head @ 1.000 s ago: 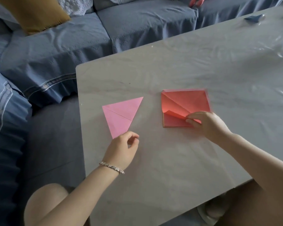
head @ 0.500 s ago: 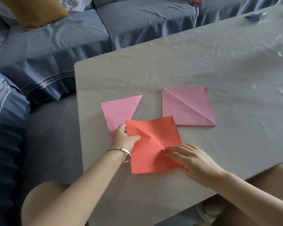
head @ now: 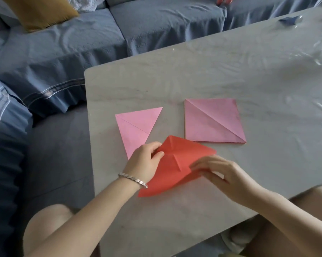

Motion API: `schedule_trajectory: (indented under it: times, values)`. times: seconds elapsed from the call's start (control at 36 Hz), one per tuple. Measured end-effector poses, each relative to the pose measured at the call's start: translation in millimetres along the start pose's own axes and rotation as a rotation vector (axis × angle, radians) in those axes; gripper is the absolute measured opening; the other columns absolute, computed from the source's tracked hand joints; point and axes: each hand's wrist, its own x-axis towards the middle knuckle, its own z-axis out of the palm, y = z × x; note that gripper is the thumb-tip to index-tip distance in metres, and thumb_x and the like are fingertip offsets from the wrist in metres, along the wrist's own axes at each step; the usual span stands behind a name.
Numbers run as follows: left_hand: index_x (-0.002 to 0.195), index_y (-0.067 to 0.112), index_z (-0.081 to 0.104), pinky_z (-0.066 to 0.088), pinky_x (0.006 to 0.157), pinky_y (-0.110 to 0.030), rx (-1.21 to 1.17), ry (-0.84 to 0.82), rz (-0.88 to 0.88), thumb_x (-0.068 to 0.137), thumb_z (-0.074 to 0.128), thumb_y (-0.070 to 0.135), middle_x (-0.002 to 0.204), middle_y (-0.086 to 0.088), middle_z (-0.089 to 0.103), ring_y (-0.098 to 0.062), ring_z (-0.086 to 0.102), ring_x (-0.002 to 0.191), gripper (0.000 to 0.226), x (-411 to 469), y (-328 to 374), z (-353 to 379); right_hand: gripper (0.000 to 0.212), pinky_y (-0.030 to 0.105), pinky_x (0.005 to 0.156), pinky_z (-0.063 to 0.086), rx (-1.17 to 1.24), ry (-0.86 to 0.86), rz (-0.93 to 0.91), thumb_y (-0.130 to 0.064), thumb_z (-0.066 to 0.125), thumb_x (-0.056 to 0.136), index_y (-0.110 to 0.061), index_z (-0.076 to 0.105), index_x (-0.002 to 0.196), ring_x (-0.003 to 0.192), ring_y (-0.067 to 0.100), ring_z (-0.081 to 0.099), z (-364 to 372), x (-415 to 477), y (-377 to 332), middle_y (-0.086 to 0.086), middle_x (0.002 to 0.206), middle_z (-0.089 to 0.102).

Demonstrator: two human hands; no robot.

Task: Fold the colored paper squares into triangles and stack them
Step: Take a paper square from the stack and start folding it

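A red paper square [head: 170,172] lies partly lifted on the grey table [head: 193,75], near its front edge. My left hand [head: 144,162] pinches the red sheet's left corner. My right hand [head: 218,173] holds its right edge, fingers curled under and over the paper. A pink folded triangle [head: 138,127] lies just behind my left hand, its lower tip hidden by that hand. A pink square [head: 213,120] with a diagonal crease lies flat behind the red sheet, on top of other sheets whose edges show beneath it.
A blue sofa [head: 82,52] runs along the table's far and left sides, with a mustard cushion [head: 39,12] on it. A small dark blue object [head: 290,19] sits at the table's far right. Clear film covers the tabletop.
The red sheet was taken off the stack, uncovering the pink square, and drawn toward me. Both hands now hold it, and its right side has lifted and turned.
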Motion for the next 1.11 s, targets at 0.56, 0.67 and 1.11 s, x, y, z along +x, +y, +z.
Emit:
schedule_trajectory:
  times: [0.56,0.67,1.11]
  values:
    - [0.099,0.027,0.066,0.041,0.069,-0.003,-0.156,0.150,0.158,0.086,0.060,0.031,0.082,0.023,0.063,0.009,0.057,0.084,0.016,-38.2,34.3,-7.3,0.009,0.011,0.063,0.042,0.262,0.421,0.438,-0.026,0.076,0.067,-0.027,0.068,0.064,0.061,0.003,0.057,11.6,22.9,-40.6,-0.015,0.064,0.066]
    - [0.090,0.032,0.068,0.041,0.069,-0.001,-0.195,0.244,0.188,0.077,0.072,0.018,0.073,0.027,0.062,0.010,0.059,0.079,0.019,-44.9,37.8,1.1,0.012,0.009,0.061,0.042,0.272,0.435,0.456,-0.022,0.078,0.067,-0.027,0.068,0.064,0.059,0.001,0.057,15.4,26.6,-49.0,-0.016,0.064,0.067]
    - [0.078,0.038,0.069,0.040,0.061,-0.001,-0.342,0.368,0.197,0.071,0.074,0.012,0.069,0.034,0.064,0.012,0.059,0.061,0.028,-56.1,44.9,-5.2,0.015,0.017,0.061,0.051,0.481,0.537,0.455,-0.028,0.069,0.064,-0.035,0.073,0.077,0.059,0.007,0.064,8.6,23.2,-78.7,-0.007,0.067,0.070]
